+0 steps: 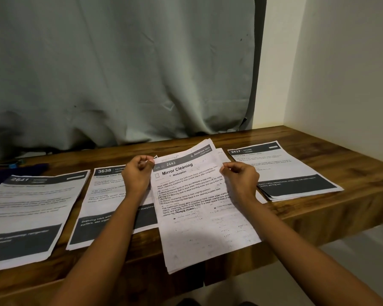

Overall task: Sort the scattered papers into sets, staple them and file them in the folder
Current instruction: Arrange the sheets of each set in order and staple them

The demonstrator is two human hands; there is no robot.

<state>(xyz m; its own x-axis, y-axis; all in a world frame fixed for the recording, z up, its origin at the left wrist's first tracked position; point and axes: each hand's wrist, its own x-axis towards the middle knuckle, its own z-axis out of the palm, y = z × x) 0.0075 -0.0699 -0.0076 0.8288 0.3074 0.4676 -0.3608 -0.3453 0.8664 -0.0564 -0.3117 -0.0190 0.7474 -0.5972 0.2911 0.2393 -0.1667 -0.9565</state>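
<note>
Wooden surface (pixel 296 138) beneath hands. Grey-green curtain (pixel 119 74) hanging beyond them. Cream wall (pixel 341 62) right of right hand. Small blue object (pixel 13 165) far left.

Home room – wooden desk (pixel 296 138); grey curtain (pixel 119 74); plain wall (pixel 341 62)

Dim, warm light from the right — soft blur, edges bowed.
</note>
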